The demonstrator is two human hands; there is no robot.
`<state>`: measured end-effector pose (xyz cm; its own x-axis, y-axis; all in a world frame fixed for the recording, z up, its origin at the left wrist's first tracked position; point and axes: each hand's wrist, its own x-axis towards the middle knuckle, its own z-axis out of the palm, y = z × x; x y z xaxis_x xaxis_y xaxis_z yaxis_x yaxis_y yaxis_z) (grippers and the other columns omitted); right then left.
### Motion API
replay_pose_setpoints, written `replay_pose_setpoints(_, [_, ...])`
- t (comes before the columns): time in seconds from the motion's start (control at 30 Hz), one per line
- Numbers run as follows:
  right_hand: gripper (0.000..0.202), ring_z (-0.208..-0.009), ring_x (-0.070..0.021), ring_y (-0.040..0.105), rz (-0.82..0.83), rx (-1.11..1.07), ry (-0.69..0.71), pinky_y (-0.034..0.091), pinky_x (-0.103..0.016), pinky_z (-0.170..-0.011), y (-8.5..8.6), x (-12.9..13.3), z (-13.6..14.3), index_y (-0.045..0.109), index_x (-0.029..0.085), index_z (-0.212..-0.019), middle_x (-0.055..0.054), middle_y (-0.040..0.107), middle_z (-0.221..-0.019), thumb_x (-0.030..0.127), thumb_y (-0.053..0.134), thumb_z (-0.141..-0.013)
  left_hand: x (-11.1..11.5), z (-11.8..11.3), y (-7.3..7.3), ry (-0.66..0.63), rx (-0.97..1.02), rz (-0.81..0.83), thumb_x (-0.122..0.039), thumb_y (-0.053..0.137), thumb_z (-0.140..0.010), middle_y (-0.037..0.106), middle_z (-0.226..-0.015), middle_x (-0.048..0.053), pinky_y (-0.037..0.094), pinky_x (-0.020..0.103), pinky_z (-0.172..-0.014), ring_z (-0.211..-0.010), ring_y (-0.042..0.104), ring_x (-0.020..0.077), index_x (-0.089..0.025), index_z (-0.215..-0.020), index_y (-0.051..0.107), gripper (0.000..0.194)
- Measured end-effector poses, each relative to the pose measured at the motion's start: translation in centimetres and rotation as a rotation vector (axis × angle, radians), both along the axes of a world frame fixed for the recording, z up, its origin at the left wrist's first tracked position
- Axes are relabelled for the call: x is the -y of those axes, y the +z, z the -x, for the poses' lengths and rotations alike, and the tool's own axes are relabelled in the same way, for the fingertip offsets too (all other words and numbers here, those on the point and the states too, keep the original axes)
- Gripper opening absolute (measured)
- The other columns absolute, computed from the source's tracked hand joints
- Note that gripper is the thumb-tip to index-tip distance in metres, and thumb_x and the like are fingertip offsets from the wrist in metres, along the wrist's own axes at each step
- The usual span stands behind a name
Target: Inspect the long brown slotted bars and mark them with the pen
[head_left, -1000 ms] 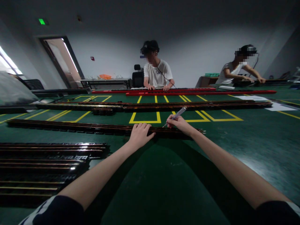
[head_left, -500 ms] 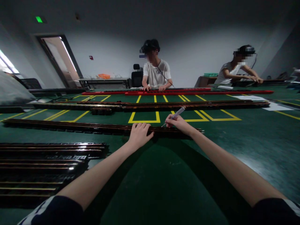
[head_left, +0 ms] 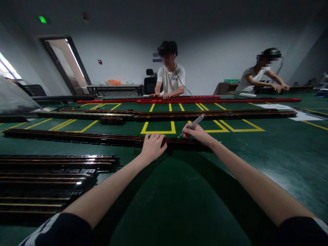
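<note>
A long dark rail with copper-coloured strips (head_left: 77,137) lies across the table in front of me. My left hand (head_left: 153,145) rests over it, fingers bent across the far edge and thumb on the near side. Closed in a pen-like grip, my right hand (head_left: 196,132) holds a slim screwdriver with a clear handle (head_left: 197,120). Its thin shaft slants down to the left, and the tip is at the rail, right of my left hand. Whether the tip touches a screw is too small to tell.
More dark rails (head_left: 51,179) lie stacked at the near left. Beyond my hands runs another row of rails (head_left: 215,115), with yellow tape marks (head_left: 159,132) on the green table. Across it, a person (head_left: 171,80) handles red rails (head_left: 256,100); another person (head_left: 256,80) works at right.
My right hand and the screwdriver have shifted very slightly right; my left hand stays on the rail. Across the table, the person's hands and the rear red rail have moved left.
</note>
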<state>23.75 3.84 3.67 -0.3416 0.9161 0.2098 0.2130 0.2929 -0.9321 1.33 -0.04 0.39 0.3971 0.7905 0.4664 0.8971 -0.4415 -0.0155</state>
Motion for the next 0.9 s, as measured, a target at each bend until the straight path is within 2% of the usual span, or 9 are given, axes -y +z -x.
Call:
replay_pose_setpoints(0.17, [0.015, -0.057, -0.0123, 0.056, 0.021, -0.001, -0.018, 0.049, -0.030, -0.064, -0.22, -0.34, -0.55, 0.057, 0.018, -0.067, 0.000, 0.060, -0.058, 0.027, 0.065, -0.075, -0.10, 0.13, -0.12, -0.007, 0.005, -0.004, -0.030, 0.042, -0.091, 0.067, -0.114, 0.011, 0.038, 0.045, -0.096, -0.108, 0.059, 0.0264, -0.017, -0.115, 0.061, 0.033])
replay_pose_setpoints(0.5, [0.024, -0.060, -0.0122, 0.056, 0.013, -0.021, -0.012, 0.049, -0.031, -0.065, -0.80, -0.65, -0.86, 0.056, 0.018, -0.068, 0.001, 0.059, -0.061, 0.039, 0.068, -0.070, -0.02, 0.14, -0.11, -0.018, 0.010, 0.001, -0.018, 0.040, -0.089, 0.066, -0.117, 0.010, 0.038, 0.045, -0.098, -0.109, 0.059, 0.0245, -0.018, -0.117, 0.060, 0.034])
replay_pose_setpoints(0.67, [0.023, -0.056, -0.0119, 0.055, 0.022, -0.059, -0.022, 0.048, -0.030, -0.062, -0.91, -0.78, -0.67, 0.054, 0.019, -0.064, 0.002, 0.056, -0.056, 0.037, 0.067, -0.067, 0.01, 0.17, -0.15, -0.031, 0.007, -0.003, -0.016, 0.038, -0.089, 0.066, -0.118, 0.011, 0.038, 0.047, -0.100, -0.111, 0.058, 0.0246, -0.018, -0.118, 0.060, 0.036])
replay_pose_setpoints(0.9, [0.018, -0.057, -0.0118, 0.055, 0.034, -0.062, -0.010, 0.048, -0.030, -0.062, -0.61, -0.38, -0.19, 0.054, 0.019, -0.064, 0.002, 0.056, -0.057, 0.031, 0.066, -0.071, 0.11, 0.10, 0.05, -0.021, 0.003, -0.002, -0.009, 0.039, -0.085, 0.066, -0.119, 0.011, 0.038, 0.048, -0.100, -0.113, 0.058, 0.0251, -0.018, -0.118, 0.061, 0.040])
